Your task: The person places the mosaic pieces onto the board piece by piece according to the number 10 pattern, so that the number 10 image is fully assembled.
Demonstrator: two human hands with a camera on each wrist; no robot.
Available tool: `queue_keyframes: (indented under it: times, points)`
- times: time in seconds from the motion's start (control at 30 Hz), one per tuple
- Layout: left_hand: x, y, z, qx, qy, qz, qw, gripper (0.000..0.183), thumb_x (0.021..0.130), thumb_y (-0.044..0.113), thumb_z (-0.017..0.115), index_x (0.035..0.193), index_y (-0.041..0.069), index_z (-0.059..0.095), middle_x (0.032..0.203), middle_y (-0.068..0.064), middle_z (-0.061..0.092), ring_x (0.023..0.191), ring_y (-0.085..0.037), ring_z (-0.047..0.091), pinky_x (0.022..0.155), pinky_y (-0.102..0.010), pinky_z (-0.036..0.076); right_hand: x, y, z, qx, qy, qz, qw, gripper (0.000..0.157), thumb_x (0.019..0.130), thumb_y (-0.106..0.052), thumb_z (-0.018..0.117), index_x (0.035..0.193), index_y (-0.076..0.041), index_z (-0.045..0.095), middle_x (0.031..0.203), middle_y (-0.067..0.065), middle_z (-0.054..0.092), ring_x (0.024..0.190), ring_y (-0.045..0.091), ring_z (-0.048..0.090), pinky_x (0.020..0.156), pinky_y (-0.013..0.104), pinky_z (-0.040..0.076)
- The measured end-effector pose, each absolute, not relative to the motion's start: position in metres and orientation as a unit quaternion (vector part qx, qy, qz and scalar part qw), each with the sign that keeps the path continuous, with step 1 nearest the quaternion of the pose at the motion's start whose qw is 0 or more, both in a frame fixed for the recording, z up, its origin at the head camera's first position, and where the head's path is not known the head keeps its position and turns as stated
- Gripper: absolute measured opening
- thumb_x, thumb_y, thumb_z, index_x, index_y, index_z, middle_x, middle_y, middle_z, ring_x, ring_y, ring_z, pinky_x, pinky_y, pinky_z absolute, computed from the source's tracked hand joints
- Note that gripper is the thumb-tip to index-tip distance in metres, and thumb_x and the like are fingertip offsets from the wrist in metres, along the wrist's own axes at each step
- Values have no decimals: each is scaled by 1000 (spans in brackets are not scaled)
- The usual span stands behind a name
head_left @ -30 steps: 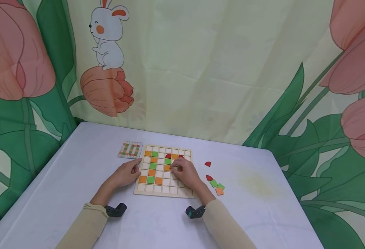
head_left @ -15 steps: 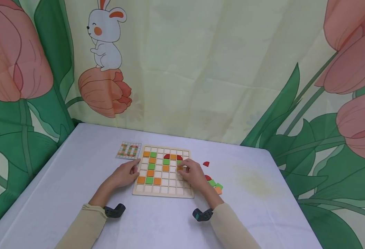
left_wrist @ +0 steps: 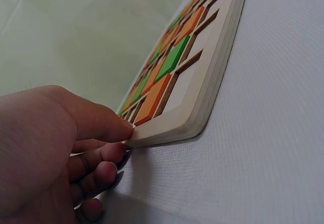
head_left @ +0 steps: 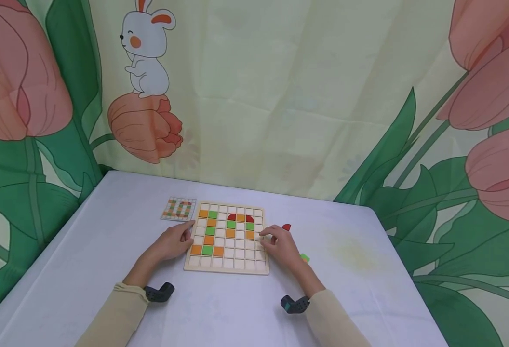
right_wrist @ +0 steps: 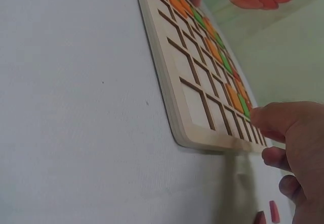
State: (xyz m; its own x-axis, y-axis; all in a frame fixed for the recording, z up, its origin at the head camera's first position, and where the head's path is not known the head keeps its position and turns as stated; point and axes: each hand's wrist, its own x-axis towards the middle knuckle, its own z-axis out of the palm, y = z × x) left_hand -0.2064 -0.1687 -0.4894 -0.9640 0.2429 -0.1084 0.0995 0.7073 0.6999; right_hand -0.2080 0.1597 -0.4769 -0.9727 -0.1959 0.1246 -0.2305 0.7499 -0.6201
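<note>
A wooden grid board [head_left: 227, 271] lies on the table, with orange, green and red tiles set in several of its cells. At its left edge, my left hand [head_left: 173, 242] touches the frame with thumb and index finger; in the left wrist view the thumb [left_wrist: 104, 123] lies at the rim near a corner. Just off the right edge is my right hand [head_left: 279, 246], thumb and index finger apart and nothing seen between them. Nearest to it on the board is an orange tile [head_left: 249, 235], below a green tile [head_left: 249, 226] and a red quarter-circle tile [head_left: 249, 219].
A small pattern card [head_left: 179, 208] lies beyond my left hand, beside the board. To the right, a loose red quarter-circle tile [head_left: 287, 227] and a green tile [head_left: 305, 258] show past my right hand, which hides other loose tiles. A printed curtain [head_left: 272, 120] hangs behind the table.
My right hand has let go of the orange tile in the right column and moved right, off the cells. My left hand stays at the board's left edge.
</note>
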Motion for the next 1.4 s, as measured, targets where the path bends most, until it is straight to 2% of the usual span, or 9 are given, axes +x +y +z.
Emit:
queue_keyframes:
  times: [0.5, 0.7, 1.03, 1.4]
  points:
    - [-206, -168, -488, 92, 919, 370, 100, 61, 90, 13, 57, 146, -1, 37, 81, -3, 48, 72, -15, 45, 58, -24, 35, -195, 191, -480, 87, -947, 307, 36, 19, 84, -18, 74, 102, -16, 73, 98, -3, 65, 71, 12, 50, 63, 20, 43]
    - [-207, -169, -491, 93, 918, 373, 99, 61, 90, 13, 57, 146, -1, 37, 81, -3, 48, 72, -14, 44, 58, -24, 35, -191, 204, -484, 75, -949, 302, 47, 19, 82, -15, 76, 101, -16, 73, 94, -3, 63, 77, 12, 51, 65, 20, 44]
    - [-207, -168, -490, 90, 917, 377, 96, 60, 91, 13, 56, 146, -1, 37, 80, -3, 49, 71, -15, 45, 58, -25, 35, -179, 223, -487, 34, -954, 295, 45, 23, 79, -15, 79, 101, -18, 73, 97, -2, 64, 72, 13, 49, 62, 19, 42]
    - [-209, -170, -494, 95, 918, 375, 91, 60, 91, 13, 56, 146, -1, 38, 80, -3, 48, 71, -15, 44, 58, -25, 34, -172, 236, -487, 4, -964, 262, 39, 31, 78, -20, 80, 107, -17, 72, 106, 3, 62, 75, 14, 48, 64, 21, 42]
